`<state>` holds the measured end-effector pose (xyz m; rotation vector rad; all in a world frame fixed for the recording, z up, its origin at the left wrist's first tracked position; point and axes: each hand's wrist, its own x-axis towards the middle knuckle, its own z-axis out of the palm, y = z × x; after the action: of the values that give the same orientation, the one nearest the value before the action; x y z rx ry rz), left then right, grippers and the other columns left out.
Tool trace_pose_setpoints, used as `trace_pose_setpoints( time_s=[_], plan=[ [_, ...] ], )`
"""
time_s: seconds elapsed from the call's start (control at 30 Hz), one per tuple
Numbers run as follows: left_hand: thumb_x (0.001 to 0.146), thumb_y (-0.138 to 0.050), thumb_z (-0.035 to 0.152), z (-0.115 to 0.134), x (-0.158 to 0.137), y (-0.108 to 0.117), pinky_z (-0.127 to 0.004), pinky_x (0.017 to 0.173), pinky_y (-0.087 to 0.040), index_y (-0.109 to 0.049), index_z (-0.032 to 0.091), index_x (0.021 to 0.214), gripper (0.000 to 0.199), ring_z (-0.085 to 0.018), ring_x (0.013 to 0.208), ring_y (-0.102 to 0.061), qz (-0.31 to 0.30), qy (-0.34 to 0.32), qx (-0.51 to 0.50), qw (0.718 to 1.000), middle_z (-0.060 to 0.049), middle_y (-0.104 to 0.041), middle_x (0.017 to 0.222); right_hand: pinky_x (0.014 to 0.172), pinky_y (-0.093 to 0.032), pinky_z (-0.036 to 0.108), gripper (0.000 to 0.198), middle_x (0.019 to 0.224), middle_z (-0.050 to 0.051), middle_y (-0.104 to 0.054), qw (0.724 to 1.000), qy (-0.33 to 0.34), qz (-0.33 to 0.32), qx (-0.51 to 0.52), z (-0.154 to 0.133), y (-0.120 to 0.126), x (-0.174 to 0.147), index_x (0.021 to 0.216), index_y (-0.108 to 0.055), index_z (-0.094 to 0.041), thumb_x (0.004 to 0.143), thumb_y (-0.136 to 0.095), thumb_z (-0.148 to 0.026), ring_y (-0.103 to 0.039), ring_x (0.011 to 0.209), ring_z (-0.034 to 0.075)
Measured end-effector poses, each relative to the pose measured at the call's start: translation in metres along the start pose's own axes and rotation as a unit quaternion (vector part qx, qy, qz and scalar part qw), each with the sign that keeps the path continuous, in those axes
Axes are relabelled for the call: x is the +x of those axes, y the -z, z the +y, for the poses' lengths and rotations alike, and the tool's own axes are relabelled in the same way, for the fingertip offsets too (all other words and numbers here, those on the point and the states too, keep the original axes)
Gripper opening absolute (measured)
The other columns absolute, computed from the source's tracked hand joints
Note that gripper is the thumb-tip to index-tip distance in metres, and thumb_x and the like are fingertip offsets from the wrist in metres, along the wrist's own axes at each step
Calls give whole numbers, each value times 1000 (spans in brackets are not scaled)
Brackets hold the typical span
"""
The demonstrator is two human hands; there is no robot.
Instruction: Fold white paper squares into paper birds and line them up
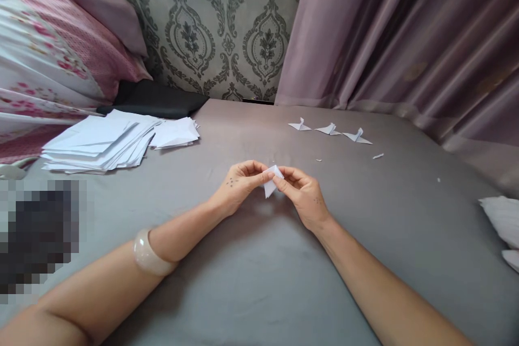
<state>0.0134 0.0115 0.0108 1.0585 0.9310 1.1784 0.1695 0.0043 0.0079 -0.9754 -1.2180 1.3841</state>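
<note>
Between my two hands is a small folded piece of white paper [271, 186], held just above the grey sheet. My left hand [242, 186] pinches its left edge between thumb and fingers. From the other side my right hand [303, 192] grips it the same way, with both thumbs meeting near the paper's middle. Its lower end tapers to a point. My fingers hide part of its back. Beyond my right hand, three folded paper birds with spread wings stand in a row: the left one [300, 125], the middle one [328, 129] and the right one [357, 136].
A large stack of white paper [97, 143] lies at the left, beside a smaller stack [176, 132]. Behind them is a black flat item [158, 98]. Paper scraps [378, 156] dot the grey sheet [243, 292]. Purple curtains [365, 27] hang at the right; white fabric [503, 219] shows at the right edge.
</note>
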Motion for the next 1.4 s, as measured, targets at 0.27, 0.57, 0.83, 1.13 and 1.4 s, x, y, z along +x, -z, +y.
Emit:
trace_pose_setpoints(
  time_s=[0.27,0.57,0.83,1.13,1.4],
  plan=[
    [73,-77,32,-5,1,1,-27,78,-46,-63,13,90,28,-12,79,-62,-19,-10,8,1000,-3,-67,86,79,-49,31,24,88,2,-73,999,3,7,-34,0,2,3,91,-72,-21,75,-71,-39,-64,82,15],
    [73,-77,32,-7,2,4,-25,71,-44,-63,14,99,35,-12,74,-61,-99,8,67,993,-2,-65,81,65,-47,28,42,73,-2,-67,997,-17,70,0,7,3,7,91,-53,-21,63,-80,-36,-60,63,12],
    [71,-79,28,-4,-1,2,-22,72,-45,-53,18,84,31,-10,74,-62,-31,69,-84,994,0,-67,77,72,-43,27,45,97,4,-65,996,-59,26,54,2,9,6,101,-63,-21,72,-71,-55,-59,86,16],
    [72,-79,25,-2,-4,-3,-25,80,-47,-55,17,82,27,-10,82,-61,-21,110,-161,981,0,-65,89,81,-44,31,25,94,3,-67,999,44,6,-10,1,2,2,92,-71,-23,73,-74,-38,-58,88,17],
    [70,-79,26,-10,-4,-2,-22,73,-45,-61,16,80,23,-9,77,-59,-33,94,-79,992,0,-63,81,76,-44,29,18,91,4,-65,986,124,44,-106,4,5,2,83,-73,-22,82,-65,-38,-59,87,17]
  ],
)
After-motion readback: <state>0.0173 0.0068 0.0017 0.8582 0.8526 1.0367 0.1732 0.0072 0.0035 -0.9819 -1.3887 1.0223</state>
